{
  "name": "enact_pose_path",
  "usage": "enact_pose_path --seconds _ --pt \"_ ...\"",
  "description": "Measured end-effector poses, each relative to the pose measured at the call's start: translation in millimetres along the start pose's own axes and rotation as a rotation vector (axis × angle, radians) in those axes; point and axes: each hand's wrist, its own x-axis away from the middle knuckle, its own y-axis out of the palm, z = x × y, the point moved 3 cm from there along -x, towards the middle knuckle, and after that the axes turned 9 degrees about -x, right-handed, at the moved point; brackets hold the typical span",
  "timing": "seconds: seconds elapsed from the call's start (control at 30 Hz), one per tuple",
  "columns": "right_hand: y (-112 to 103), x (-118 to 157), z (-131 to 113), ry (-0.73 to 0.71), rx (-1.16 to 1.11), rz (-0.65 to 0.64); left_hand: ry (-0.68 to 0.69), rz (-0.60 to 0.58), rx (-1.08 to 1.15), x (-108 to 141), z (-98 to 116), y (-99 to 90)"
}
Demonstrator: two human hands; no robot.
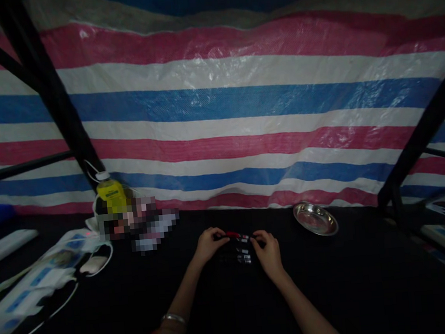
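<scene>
In the head view, a slim dark item with a red part [233,234] and a small pale label lies between my hands; its kind is too dim to make out. My left hand [209,245], a bracelet on its wrist, pinches the item's left end. At the right end, my right hand [267,250] has thumb and fingertips closed on it. Just nearer to me on the black table, more dark slender pieces with pale labels [244,259] lie in a row between the wrists. Their outlines blend into the tabletop.
A round metal dish [316,219] sits to the right. Leftward stand a yellow bottle [111,194], a power strip [41,276] with white cables, and a pale plug or adapter [93,265]. Black frame bars [51,99] and a striped plastic sheet [217,105] close off the back.
</scene>
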Motion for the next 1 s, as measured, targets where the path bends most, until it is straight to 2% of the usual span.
enact_pose_path --seconds 0.17,0.37,0.6,0.83,1.0 --pt "1.2 -0.8 2.4 0.011 -0.051 -0.036 0.002 -0.019 -0.02 2.0 2.0 -0.2" --pt "0.4 0.2 3.2 0.013 -0.191 -0.021 0.017 -0.016 -0.01 3.2 2.4 -0.5" --pt "-1.5 0.6 -0.1 -0.037 -0.292 0.014 -0.048 -0.047 0.118 7.7 9.8 -5.1" --pt "-10.0 4.3 -8.4 0.058 -0.465 0.218 -0.172 -0.003 0.463 3.9 10.0 -8.4" --pt "-11.9 8.1 -17.1 0.067 -0.539 0.27 -0.171 -0.093 0.532 8.1 18.2 -3.4"
